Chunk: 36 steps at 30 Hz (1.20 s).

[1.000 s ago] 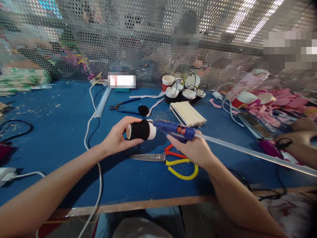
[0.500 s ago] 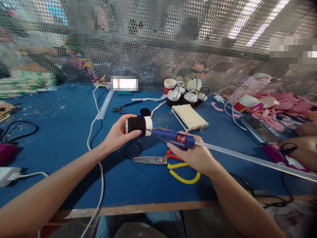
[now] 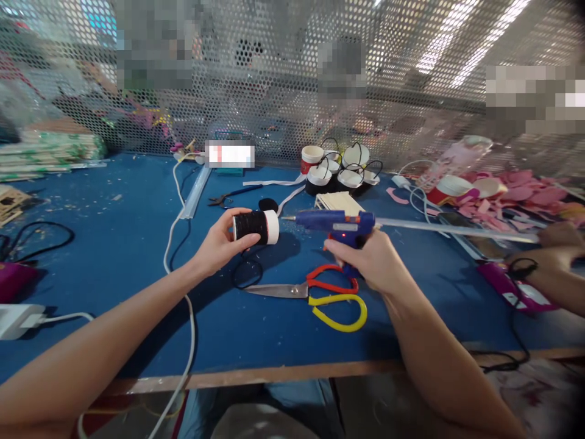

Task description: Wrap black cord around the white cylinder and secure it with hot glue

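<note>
My left hand [image 3: 219,247] is closed around a small paper cup wrapped in black [image 3: 255,227], held on its side above the blue table [image 3: 114,244]. My right hand [image 3: 370,262] grips a blue hot-glue gun [image 3: 336,222] by its handle. The gun's metal nozzle points left at the cup's white rim, a short gap away. A long clear glue stick [image 3: 457,230] pokes out of the gun's back toward the right. Red-and-yellow-handled scissors [image 3: 315,296] lie on the table just under my right hand.
Several black-and-white cups with loop handles [image 3: 340,167] stand at the back beside a stack of wooden sticks [image 3: 340,201]. Pliers [image 3: 233,195], a white cable [image 3: 180,238], pink foam pieces [image 3: 525,192] and another person's hand [image 3: 555,259] at right. A perforated metal screen [image 3: 274,79] closes the back.
My right hand has lifted the glue gun and pulled its nozzle back from the cup's rim, levelling it. The left hand keeps the cup nearly still.
</note>
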Each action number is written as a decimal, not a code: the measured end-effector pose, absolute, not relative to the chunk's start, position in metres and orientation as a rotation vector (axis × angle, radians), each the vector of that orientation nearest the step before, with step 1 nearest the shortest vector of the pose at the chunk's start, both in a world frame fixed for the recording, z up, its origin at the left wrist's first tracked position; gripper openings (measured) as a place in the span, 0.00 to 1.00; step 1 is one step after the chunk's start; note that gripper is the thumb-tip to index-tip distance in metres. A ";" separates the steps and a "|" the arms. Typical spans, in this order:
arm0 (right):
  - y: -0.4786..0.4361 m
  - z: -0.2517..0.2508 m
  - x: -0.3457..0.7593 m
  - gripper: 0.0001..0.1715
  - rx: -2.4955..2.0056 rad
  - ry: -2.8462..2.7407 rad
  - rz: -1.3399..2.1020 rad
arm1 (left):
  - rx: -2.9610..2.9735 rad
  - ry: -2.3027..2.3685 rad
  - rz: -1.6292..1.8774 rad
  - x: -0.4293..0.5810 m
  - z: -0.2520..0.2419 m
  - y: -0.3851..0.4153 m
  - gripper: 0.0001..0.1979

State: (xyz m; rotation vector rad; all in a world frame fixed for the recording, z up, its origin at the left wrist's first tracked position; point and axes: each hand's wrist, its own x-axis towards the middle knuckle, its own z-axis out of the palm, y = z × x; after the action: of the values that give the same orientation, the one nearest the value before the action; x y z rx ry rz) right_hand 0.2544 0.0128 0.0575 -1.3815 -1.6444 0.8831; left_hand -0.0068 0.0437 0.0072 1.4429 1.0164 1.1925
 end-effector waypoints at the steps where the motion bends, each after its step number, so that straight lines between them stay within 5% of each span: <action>1: 0.019 0.057 0.258 0.15 -1.375 -1.581 0.826 | 1.448 1.016 1.192 -0.007 0.007 0.044 0.25; 13: 0.109 0.057 0.316 0.28 -2.176 -1.682 0.100 | 1.450 0.983 1.179 -0.005 0.006 0.040 0.28; 23: 0.086 0.048 0.284 0.19 -1.968 -1.681 -0.403 | 1.137 0.812 1.200 0.002 0.013 0.036 0.24; 30: 0.012 0.059 0.205 0.17 -1.213 -2.099 0.779 | 1.066 0.736 1.234 0.006 0.024 0.028 0.19; 36: 0.011 0.033 0.172 0.28 -0.976 -1.798 1.482 | 1.391 0.765 1.397 0.007 0.019 0.025 0.24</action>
State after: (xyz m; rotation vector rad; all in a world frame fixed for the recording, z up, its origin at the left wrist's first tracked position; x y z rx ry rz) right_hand 0.1718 0.0109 0.0328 -0.9763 -1.7984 1.4817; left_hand 0.0065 0.0252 0.0185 1.3909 0.7654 1.3975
